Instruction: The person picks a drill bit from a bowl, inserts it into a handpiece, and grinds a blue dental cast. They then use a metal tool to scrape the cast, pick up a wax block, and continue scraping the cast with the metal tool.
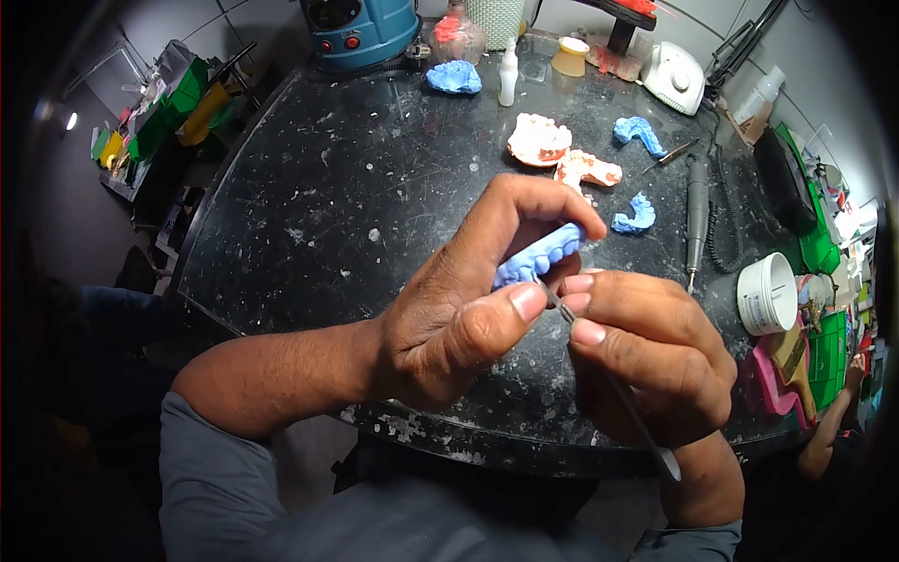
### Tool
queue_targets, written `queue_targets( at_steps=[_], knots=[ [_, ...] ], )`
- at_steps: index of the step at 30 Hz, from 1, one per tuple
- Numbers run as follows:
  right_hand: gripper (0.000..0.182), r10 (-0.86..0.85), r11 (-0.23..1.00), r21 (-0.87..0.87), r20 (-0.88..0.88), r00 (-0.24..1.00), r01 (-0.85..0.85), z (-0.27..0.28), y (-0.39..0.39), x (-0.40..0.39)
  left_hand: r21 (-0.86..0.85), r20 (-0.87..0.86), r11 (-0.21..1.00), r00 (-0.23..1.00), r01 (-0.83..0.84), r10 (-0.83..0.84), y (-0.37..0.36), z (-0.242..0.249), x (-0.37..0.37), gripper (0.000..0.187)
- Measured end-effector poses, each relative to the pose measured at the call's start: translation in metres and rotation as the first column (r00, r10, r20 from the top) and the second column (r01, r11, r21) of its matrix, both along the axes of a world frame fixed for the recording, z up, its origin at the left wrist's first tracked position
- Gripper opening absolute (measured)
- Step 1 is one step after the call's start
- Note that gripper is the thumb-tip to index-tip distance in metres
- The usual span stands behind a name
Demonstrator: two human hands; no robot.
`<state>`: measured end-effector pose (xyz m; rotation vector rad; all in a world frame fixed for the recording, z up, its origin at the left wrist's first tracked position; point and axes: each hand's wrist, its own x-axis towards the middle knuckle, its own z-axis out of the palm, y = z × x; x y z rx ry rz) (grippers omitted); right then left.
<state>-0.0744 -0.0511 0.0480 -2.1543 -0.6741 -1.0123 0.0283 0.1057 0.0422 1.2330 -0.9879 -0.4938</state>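
My left hand (478,290) is closed around a blue dental model (543,256) with a row of tooth shapes along its edge. Pinched in the fingers of my right hand (655,347) is a thin metal carving tool (646,431). Its upper tip touches or nearly touches the lower edge of the model near my left thumb; its flat, spoon-like other end sticks out below my right hand. Beyond my hands lie a pale plaster dental model (539,139), a second, arch-shaped plaster piece (588,169), and a small blue arch piece (634,214).
Another blue arch (639,136) lies by a small knife (670,155). A grey handpiece (697,211) with a coiled cord and a white tub (767,293) stand right. At the back are a blue machine (361,37), a blue lump (454,78) and a white bottle (508,75). Another person's arm (832,421) shows far right.
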Motion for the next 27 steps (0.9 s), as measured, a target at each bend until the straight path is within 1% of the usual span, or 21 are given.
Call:
queue_targets(
  at_steps=[4,6,7,8,9,11,13,17,19,21,22,23,24,26,27],
  knots=[
    [0.023,-0.062,0.998,-0.011,-0.049,0.997,0.062,0.005,0.001,-0.006,0.056,-0.005,0.997,0.999,0.051,-0.050,0.003,0.002,0.001,0.057],
    [0.023,-0.082,0.995,-0.060,0.056,0.995,0.085,0.005,-0.001,-0.002,-0.024,-0.007,0.999,1.000,0.023,-0.024,0.000,0.001,-0.004,0.055],
    [0.021,-0.072,0.994,-0.075,0.013,0.997,0.073,0.005,-0.001,-0.003,-0.020,-0.010,1.000,1.000,0.022,-0.022,0.002,0.002,-0.003,0.055],
    [0.021,-0.072,0.995,-0.073,0.011,0.997,0.072,0.005,0.000,-0.004,0.018,0.015,0.999,0.999,0.029,-0.029,0.005,0.004,-0.003,0.054],
    [0.020,-0.059,0.996,-0.066,-0.033,0.998,0.057,0.006,0.000,-0.006,0.056,0.041,0.998,0.998,0.035,-0.038,0.006,0.006,-0.002,0.053],
    [0.019,-0.039,0.998,-0.062,-0.095,0.995,0.034,0.009,0.000,-0.008,0.049,0.067,0.998,0.997,0.026,-0.029,0.006,0.004,-0.002,0.053],
    [0.019,-0.037,0.997,-0.066,-0.102,0.994,0.030,0.010,0.000,-0.009,0.046,0.092,0.999,0.996,0.016,-0.020,0.006,0.003,-0.002,0.053],
    [0.017,-0.046,0.997,-0.063,-0.130,0.991,0.038,0.011,0.001,-0.011,0.071,0.069,0.997,0.997,0.013,-0.018,0.007,0.005,-0.004,0.054],
    [0.018,-0.035,0.997,-0.075,-0.115,0.993,0.027,0.010,-0.001,-0.010,0.082,0.069,0.997,0.998,0.002,-0.008,0.007,0.004,-0.004,0.054],
    [0.018,-0.029,0.996,-0.089,-0.099,0.995,0.020,0.007,-0.002,-0.008,0.011,0.033,1.000,0.999,0.024,-0.024,0.005,0.002,-0.004,0.056],
    [0.020,0.021,1.000,-0.017,-0.068,0.997,-0.022,0.004,-0.002,-0.006,0.010,0.036,1.000,0.999,0.024,-0.025,0.006,0.004,-0.006,0.056],
    [0.021,0.067,0.996,0.053,-0.034,0.997,-0.065,0.003,-0.001,-0.006,-0.009,-0.073,0.998,0.996,0.057,-0.057,0.007,0.006,-0.009,0.057],
    [0.021,0.065,0.997,0.049,-0.032,0.997,-0.063,0.004,-0.002,-0.007,-0.034,-0.181,0.996,0.979,0.087,-0.092,0.007,0.008,-0.011,0.058],
    [0.023,0.041,0.999,0.018,-0.062,0.997,-0.040,0.007,-0.002,-0.010,-0.010,-0.170,0.994,0.980,0.107,-0.107,0.008,0.009,-0.008,0.059],
    [0.023,0.042,0.999,0.018,-0.065,0.997,-0.041,0.007,-0.001,-0.010,-0.017,-0.076,0.996,0.993,0.087,-0.088,0.008,0.006,-0.006,0.058]
  ],
)
